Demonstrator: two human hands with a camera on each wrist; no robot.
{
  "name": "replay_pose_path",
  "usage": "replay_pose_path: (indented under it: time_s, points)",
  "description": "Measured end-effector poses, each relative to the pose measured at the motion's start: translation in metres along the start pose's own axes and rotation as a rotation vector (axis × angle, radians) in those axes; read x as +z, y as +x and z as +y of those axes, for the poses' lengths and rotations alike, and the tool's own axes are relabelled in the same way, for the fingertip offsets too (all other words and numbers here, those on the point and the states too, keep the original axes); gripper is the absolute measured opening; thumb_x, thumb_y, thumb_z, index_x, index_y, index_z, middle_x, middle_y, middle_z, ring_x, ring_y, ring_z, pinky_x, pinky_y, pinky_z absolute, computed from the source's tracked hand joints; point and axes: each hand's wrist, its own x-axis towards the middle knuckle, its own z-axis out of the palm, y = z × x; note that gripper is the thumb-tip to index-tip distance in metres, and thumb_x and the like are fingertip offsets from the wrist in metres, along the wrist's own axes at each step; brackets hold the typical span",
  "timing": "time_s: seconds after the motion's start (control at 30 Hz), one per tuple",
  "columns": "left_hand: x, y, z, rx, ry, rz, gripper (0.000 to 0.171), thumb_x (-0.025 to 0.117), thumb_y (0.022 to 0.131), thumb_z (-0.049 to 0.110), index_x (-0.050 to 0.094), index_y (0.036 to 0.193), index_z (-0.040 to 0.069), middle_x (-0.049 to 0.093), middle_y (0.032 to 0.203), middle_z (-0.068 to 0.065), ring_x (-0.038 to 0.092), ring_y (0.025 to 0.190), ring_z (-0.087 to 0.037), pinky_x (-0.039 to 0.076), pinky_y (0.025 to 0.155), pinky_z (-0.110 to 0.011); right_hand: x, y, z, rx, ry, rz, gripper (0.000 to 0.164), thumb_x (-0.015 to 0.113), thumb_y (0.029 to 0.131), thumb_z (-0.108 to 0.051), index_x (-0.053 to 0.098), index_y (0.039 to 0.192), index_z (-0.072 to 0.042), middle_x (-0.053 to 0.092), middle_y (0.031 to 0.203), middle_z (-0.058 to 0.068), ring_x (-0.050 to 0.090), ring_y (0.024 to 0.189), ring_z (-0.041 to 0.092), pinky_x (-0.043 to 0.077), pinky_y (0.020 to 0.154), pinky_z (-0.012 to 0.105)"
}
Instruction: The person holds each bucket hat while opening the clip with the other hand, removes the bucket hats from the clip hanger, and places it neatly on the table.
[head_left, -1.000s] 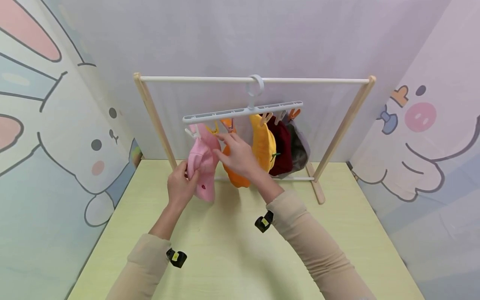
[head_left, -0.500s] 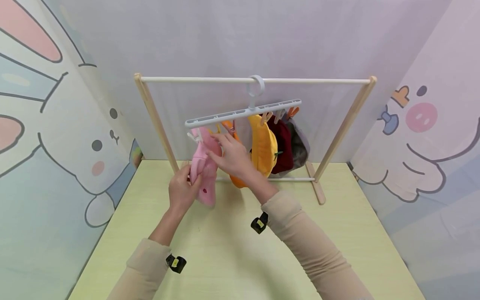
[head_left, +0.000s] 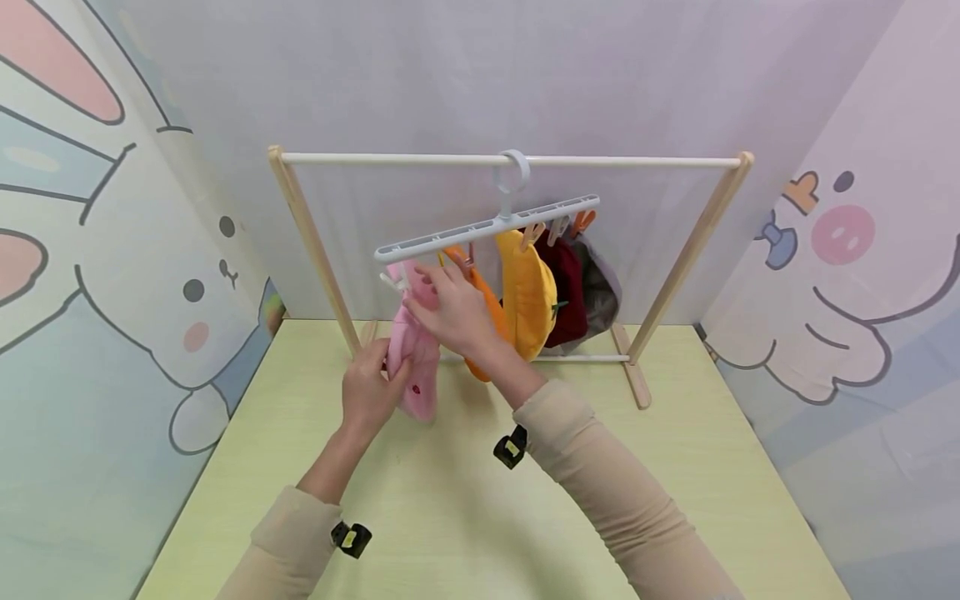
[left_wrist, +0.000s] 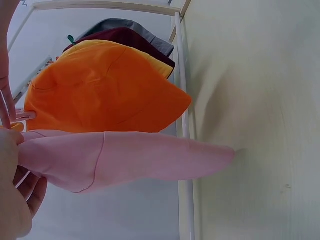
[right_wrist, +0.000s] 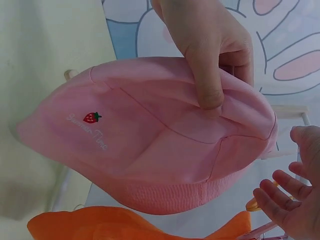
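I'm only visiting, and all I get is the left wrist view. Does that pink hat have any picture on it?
Observer: Yes. In the right wrist view, a red strawberry decorates the pink hat.
Visitor: Cute! Is there anything at its top?
Observer: A white clip shows there in the head view, just below the grey hanger.
Visitor: And the hand at my picture's top left, is it gripping the hat?
Observer: No. The right wrist view shows a gap between the hat and the right hand.

Cartoon-printed side walls (head_left: 847, 325); pale yellow tabletop (head_left: 442, 508)
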Motion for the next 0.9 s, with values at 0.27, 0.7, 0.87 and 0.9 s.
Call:
replay_pose_path:
  time_s: [0.27, 0.7, 0.87, 0.9]
  points:
    - [0.0, -0.003, 0.004, 0.042, 0.014, -0.008, 0.015, 0.064, 0.074, 0.018, 0.058, 0.079, 0.004, 0.058, 0.068, -0.004, 0.052, 0.057, -0.013, 0.044, 0.05, -0.027, 0.004, 0.001, -0.004, 0.036, 0.016, -0.011, 0.042, 0.058, 0.079, -0.034, 0.05, 0.115, -0.016, 0.058, 0.101, -0.001, 0.058, 0.085, 0.01, 0.046, 0.07, 0.024]
    - [-0.001, -0.008, 0.012, 0.104, 0.016, -0.006, 0.015, 0.065, 0.072, 0.017, 0.054, 0.073, 0.006, 0.053, 0.062, -0.001, 0.047, 0.053, -0.011, 0.037, 0.048, -0.026, 0.007, 0.001, -0.011, 0.071, 0.061, -0.003, 0.036, 0.059, 0.079, -0.035, 0.048, 0.106, -0.014, 0.058, 0.095, -0.003, 0.058, 0.08, 0.005, 0.047, 0.067, 0.019]
    - [-0.004, -0.011, 0.015, 0.115, 0.017, -0.031, 0.016, 0.064, 0.072, 0.018, 0.054, 0.073, 0.007, 0.053, 0.064, -0.001, 0.046, 0.055, -0.012, 0.036, 0.048, -0.026, 0.008, -0.001, -0.014, 0.095, 0.048, 0.022, 0.035, 0.059, 0.078, -0.037, 0.048, 0.102, -0.014, 0.056, 0.093, -0.004, 0.058, 0.078, 0.004, 0.046, 0.064, 0.018]
    - [-0.004, -0.011, 0.015, 0.118, 0.019, -0.035, 0.016, 0.064, 0.072, 0.018, 0.053, 0.072, 0.007, 0.053, 0.064, -0.001, 0.046, 0.055, -0.012, 0.035, 0.048, -0.026, 0.008, -0.001, -0.014, 0.097, 0.044, 0.029, 0.035, 0.06, 0.078, -0.037, 0.047, 0.101, -0.014, 0.056, 0.093, -0.004, 0.057, 0.077, 0.003, 0.046, 0.063, 0.018]
